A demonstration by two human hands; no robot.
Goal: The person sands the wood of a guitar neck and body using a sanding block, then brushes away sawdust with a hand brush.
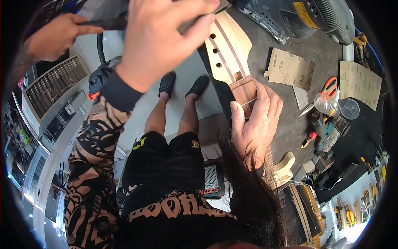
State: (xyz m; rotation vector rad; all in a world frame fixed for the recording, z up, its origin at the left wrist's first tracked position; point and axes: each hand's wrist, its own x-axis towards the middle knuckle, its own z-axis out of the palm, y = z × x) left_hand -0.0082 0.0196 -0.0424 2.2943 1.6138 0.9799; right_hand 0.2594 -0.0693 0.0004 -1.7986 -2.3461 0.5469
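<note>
A pale wooden guitar neck (pixel 244 97) lies along the bench edge, its headstock (pixel 232 45) pointing away from me. Dark stripes and round holes mark the headstock. My right hand (pixel 259 116) grips the neck near the nut, thumb on the near side and fingers across the fretboard. Over the headstock's left edge, my left hand (pixel 161 41) is closed and slightly blurred. Something dark shows under its fingers, but its kind is hidden. At the far left, another person's hand (pixel 56 35) holds a dark tube-like handle (pixel 110 23) that passes behind my left hand.
Brown sandpaper sheets (pixel 290 68), orange-handled scissors (pixel 330 86), a clear plastic cup (pixel 327 103) and a cordless drill (pixel 317 120) lie on the dark bench (pixel 286 137). A grey machine (pixel 315 20) stands at the far right. Below left is a vacuum cleaner (pixel 103 76).
</note>
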